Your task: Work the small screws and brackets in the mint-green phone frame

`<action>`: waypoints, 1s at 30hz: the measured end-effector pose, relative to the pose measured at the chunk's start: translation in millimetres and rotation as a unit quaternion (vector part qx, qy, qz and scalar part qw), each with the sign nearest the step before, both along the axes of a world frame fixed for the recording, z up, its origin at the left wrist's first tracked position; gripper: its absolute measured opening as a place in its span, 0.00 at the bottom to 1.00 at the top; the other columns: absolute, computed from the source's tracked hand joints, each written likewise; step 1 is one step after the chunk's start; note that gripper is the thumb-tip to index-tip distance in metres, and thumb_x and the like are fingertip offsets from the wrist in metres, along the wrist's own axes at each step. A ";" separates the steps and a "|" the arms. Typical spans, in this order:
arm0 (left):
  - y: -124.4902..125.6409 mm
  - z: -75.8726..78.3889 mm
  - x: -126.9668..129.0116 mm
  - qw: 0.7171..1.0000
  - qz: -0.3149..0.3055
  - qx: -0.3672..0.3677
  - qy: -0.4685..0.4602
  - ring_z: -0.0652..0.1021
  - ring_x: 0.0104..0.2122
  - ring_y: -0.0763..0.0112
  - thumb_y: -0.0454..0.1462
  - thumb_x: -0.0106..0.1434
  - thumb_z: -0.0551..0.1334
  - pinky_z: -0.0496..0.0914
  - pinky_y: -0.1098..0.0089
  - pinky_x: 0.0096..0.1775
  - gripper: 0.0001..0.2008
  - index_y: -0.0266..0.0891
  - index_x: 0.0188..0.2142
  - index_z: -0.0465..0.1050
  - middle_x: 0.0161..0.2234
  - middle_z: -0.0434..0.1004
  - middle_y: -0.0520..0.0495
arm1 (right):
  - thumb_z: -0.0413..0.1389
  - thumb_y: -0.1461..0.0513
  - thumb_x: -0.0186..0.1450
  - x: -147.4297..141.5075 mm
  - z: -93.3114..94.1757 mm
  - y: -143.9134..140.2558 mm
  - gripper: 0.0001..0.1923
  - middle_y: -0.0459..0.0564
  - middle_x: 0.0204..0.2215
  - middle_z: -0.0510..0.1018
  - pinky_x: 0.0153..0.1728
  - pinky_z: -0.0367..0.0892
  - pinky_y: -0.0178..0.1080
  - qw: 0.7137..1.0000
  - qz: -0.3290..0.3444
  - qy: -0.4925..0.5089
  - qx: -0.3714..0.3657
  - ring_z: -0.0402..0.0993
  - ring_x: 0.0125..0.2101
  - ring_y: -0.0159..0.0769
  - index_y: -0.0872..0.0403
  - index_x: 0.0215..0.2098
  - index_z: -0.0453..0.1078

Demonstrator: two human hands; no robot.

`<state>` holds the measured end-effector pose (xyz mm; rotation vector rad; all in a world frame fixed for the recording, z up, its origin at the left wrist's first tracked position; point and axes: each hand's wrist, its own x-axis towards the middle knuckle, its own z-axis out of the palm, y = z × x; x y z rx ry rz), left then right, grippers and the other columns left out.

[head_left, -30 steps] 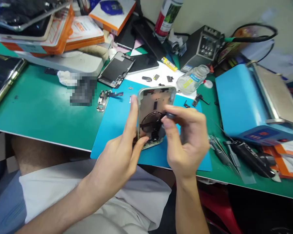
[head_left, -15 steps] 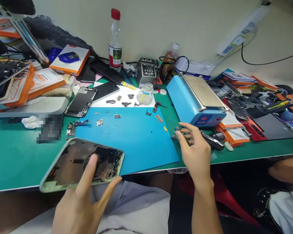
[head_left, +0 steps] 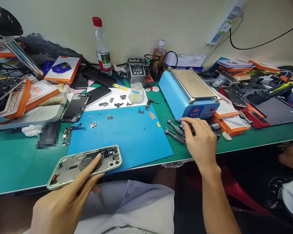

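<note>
My left hand [head_left: 70,191] grips a pale green phone housing [head_left: 73,172] without a screen. The thumb presses on the round coil inside, and the other fingers are largely hidden beneath. The housing is tilted over the table's front edge and the near left corner of the blue mat [head_left: 122,139]. My right hand [head_left: 201,139] is closed in a pinch at the right, at the end of a thin metal tool [head_left: 170,117]; its kind is not clear. Several grey-handled screwdrivers [head_left: 175,136] lie on the green table just below and left of those fingers.
Small phone parts and screws lie on the mat, near a glass jar [head_left: 136,93]. A blue heating machine [head_left: 175,94] stands behind my right hand. A phone screen [head_left: 75,107] lies at the left. Boxes and tools crowd both sides. Another person's arm [head_left: 290,157] shows at the right.
The phone housing has turned in my left hand and its inside shows more clearly. My right hand has shifted right over the screwdrivers, and its fingers have drawn together. The view has swung slightly right.
</note>
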<state>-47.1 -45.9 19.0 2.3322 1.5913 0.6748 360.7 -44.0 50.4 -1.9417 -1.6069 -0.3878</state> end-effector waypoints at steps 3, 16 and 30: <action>9.2 1.6 20.2 0.998 -0.026 0.009 0.055 0.76 0.18 0.76 0.41 0.84 0.59 0.68 0.73 0.28 0.24 0.55 0.76 0.71 0.29 0.88 0.60 | 0.53 0.58 0.84 -7.2 -3.7 -16.0 0.13 0.53 0.47 0.88 0.48 0.75 0.45 1.000 -0.005 -0.006 0.018 0.85 0.47 0.44 0.51 0.53 0.80; 83.9 58.4 112.2 0.964 -0.211 0.104 0.126 0.86 0.39 0.63 0.41 0.81 0.65 0.68 0.69 0.31 0.11 0.46 0.54 0.88 0.41 0.90 0.48 | 0.54 0.55 0.83 12.7 -8.9 3.6 0.18 0.51 0.40 0.85 0.32 0.62 0.47 0.984 0.061 -0.129 -0.104 0.78 0.39 0.45 0.51 0.43 0.84; 143.1 53.5 149.8 0.969 -0.238 0.049 0.041 0.81 0.44 0.63 0.33 0.76 0.68 0.71 0.65 0.41 0.03 0.39 0.45 0.83 0.46 0.88 0.45 | 0.57 0.61 0.80 8.2 -4.1 3.5 0.11 0.49 0.41 0.84 0.30 0.59 0.44 0.974 0.047 -0.176 -0.136 0.79 0.40 0.44 0.53 0.45 0.82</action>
